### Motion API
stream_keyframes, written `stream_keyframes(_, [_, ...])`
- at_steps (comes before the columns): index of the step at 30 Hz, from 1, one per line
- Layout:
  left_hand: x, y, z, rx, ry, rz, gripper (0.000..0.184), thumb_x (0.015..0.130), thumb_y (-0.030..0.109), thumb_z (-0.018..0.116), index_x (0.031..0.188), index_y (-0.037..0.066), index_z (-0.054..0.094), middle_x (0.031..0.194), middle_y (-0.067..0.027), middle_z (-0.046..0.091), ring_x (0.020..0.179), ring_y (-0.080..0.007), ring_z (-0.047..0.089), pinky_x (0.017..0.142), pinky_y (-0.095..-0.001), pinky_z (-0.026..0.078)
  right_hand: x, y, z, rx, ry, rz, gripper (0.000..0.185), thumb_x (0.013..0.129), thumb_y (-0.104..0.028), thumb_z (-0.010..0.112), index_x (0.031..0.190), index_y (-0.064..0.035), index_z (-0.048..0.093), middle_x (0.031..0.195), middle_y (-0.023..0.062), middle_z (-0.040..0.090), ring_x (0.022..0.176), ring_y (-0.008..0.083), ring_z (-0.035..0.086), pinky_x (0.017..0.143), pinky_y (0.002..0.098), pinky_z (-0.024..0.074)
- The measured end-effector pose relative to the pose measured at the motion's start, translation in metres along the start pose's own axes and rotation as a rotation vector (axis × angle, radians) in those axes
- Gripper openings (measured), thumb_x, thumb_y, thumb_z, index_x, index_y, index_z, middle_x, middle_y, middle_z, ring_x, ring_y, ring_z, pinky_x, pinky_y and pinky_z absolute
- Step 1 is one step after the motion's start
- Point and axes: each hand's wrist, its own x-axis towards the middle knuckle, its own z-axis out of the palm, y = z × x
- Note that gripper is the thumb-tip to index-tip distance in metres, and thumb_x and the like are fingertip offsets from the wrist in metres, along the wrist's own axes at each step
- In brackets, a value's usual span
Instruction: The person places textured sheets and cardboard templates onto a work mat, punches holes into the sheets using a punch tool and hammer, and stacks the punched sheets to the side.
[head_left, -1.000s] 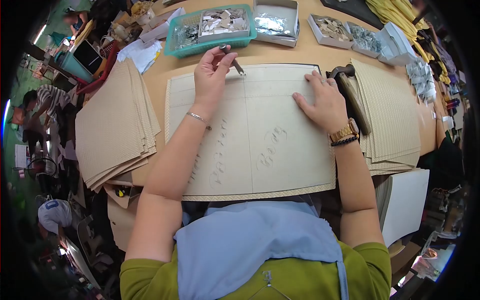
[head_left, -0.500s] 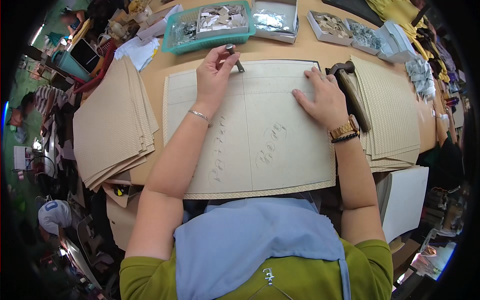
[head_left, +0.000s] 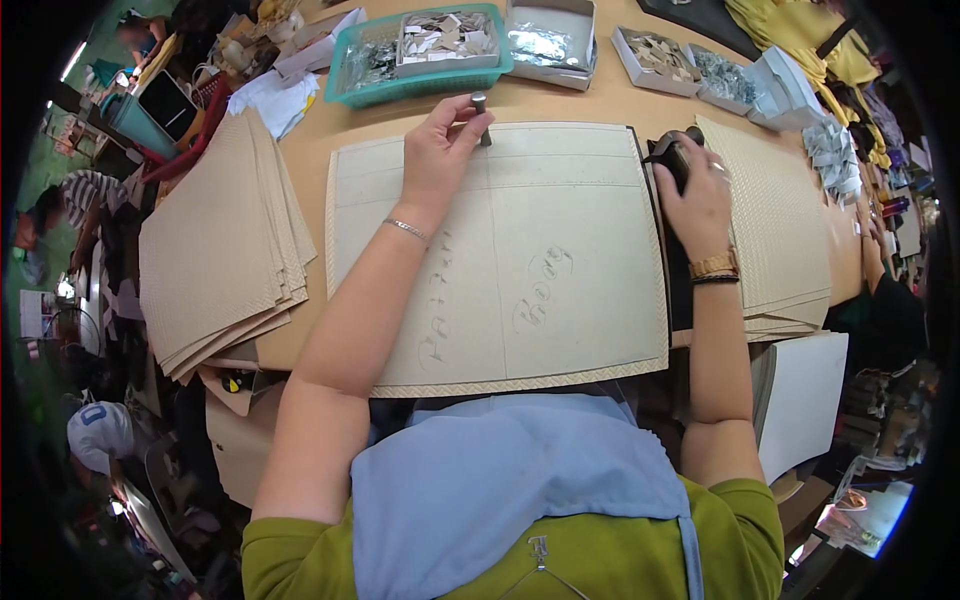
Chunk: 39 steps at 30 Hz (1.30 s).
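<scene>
My left hand [head_left: 440, 150] pinches a short metal punch [head_left: 479, 101] between thumb and fingers. The punch stands upright, its lower end at the pencil line near the far edge of a pale board [head_left: 580, 220]. This board lies flat, with woven-textured edging, ruled lines and handwriting on it. Off the board's far right corner, my right hand [head_left: 701, 200] is closed round a hammer [head_left: 672, 160]. Its dark head shows past my fingers; the palm hides most of the handle.
Woven-textured sheets lie stacked at left [head_left: 225, 240] and right [head_left: 780, 230]. Along the back stand a teal basket [head_left: 420, 92] of small pieces, a white box [head_left: 552, 70] with clear packets, and a box of tan pieces [head_left: 655, 60]. Other people sit around the room.
My right hand has left the board, moved right and closed on the hammer. The left hand, with the punch, has shifted slightly right, and the punch stands more upright.
</scene>
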Motion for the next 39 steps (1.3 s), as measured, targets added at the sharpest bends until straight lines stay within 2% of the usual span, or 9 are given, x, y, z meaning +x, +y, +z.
stream_keyframes(8, [0.0,0.007,0.0,-0.024,-0.001,-0.061,0.025,0.087,0.02,0.068,0.105,0.002,0.066,0.089,-0.0019,0.068,0.078,-0.007,0.062,0.066,-0.0212,0.048,-0.007,0.048,-0.016,0.228,-0.318,0.369,0.041,0.09,-0.033,0.059,0.116,-0.0023,0.053,0.091,0.0221,0.062,0.087,0.0401,0.06,0.077,0.0436,0.0484])
stream_keyframes(12, [0.001,0.0,0.0,0.013,0.001,-0.037,0.025,0.087,0.019,0.068,0.105,0.002,0.066,0.089,-0.0011,0.068,0.078,-0.0066,0.061,0.066,-0.0211,0.049,0.031,-0.016,-0.059,0.745,-0.446,0.325,0.037,0.092,-0.03,0.057,0.113,0.0006,0.052,0.075,0.009,0.059,0.063,0.0196,0.057,0.06,0.0328,0.0465])
stream_keyframes(14, [0.002,0.001,0.003,0.002,0.005,-0.051,0.024,0.087,0.019,0.068,0.104,0.003,0.066,0.089,-0.0004,0.067,0.077,-0.0059,0.061,0.065,-0.0208,0.048,0.051,-0.048,-0.074,0.817,-0.41,0.012,0.03,0.093,-0.026,0.057,0.107,-0.0004,0.052,0.072,0.0026,0.054,0.056,0.0082,0.048,0.051,0.0256,0.0417])
stream_keyframes(20, [0.0,0.0,0.002,-0.019,0.001,-0.069,0.022,0.087,0.019,0.068,0.103,0.004,0.067,0.087,0.0016,0.066,0.075,-0.0042,0.059,0.062,-0.0196,0.046,0.086,-0.134,-0.087,1.577,0.025,-0.067,0.015,0.095,-0.017,0.055,0.097,-0.0033,0.05,0.073,0.0003,0.052,0.054,0.0041,0.045,0.048,0.0201,0.0376])
stream_keyframes(24, [0.002,-0.002,0.004,-0.011,-0.027,-0.044,0.02,0.088,0.019,0.067,0.1,0.003,0.065,0.086,0.0021,0.065,0.075,-0.0045,0.058,0.062,-0.0195,0.045,0.069,-0.125,-0.054,0.581,-0.599,-0.152,0.027,0.096,-0.025,0.052,0.11,-0.0019,0.048,0.069,0.0028,0.05,0.052,0.0103,0.047,0.048,0.0257,0.0408])
stream_keyframes(26, [0.001,-0.006,0.003,0.0,-0.041,0.001,0.017,0.09,0.018,0.064,0.099,0.003,0.062,0.085,0.0024,0.064,0.075,-0.0046,0.058,0.061,-0.0195,0.045,0.076,-0.11,-0.064,0.671,-0.636,-0.166,0.029,0.095,-0.028,0.052,0.106,-0.0009,0.049,0.065,0.0051,0.049,0.051,0.0114,0.047,0.048,0.0282,0.0411])
stream_keyframes(30, [0.015,-0.013,0.002,-0.345,0.154,0.148,0.016,0.094,0.019,0.056,0.102,0.005,0.055,0.081,0.0027,0.059,0.075,-0.005,0.057,0.061,-0.0197,0.046,0.055,-0.049,-0.029,0.507,-0.089,-0.215,0.03,0.093,-0.026,0.055,0.109,-0.0008,0.052,0.082,0.0146,0.063,0.071,0.0278,0.062,0.064,0.0406,0.0483])
stream_keyframes(34, [0.021,-0.001,-0.045,-0.446,0.331,-0.073,0.025,0.095,0.031,0.055,0.103,0.007,0.054,0.076,0.0004,0.056,0.076,-0.0062,0.058,0.062,-0.0198,0.046,0.025,0.018,-0.03,0.131,-0.091,0.074,0.035,0.089,-0.027,0.057,0.117,-0.0045,0.054,0.106,0.0186,0.062,0.097,0.0373,0.059,0.081,0.0417,0.0482])
stream_keyframes(39, [-0.036,0.022,-0.137,0.675,-0.003,-0.137,0.04,0.085,0.036,0.064,0.103,0.0,0.06,0.091,-0.0147,0.064,0.087,-0.0249,0.062,0.079,-0.0333,0.048,-0.034,-0.024,-0.045,0.168,-0.301,-0.185,0.049,0.088,-0.033,0.058,0.127,-0.0065,0.049,0.127,0.0201,0.052,0.121,0.0384,0.046,0.099,0.0548,0.0338])
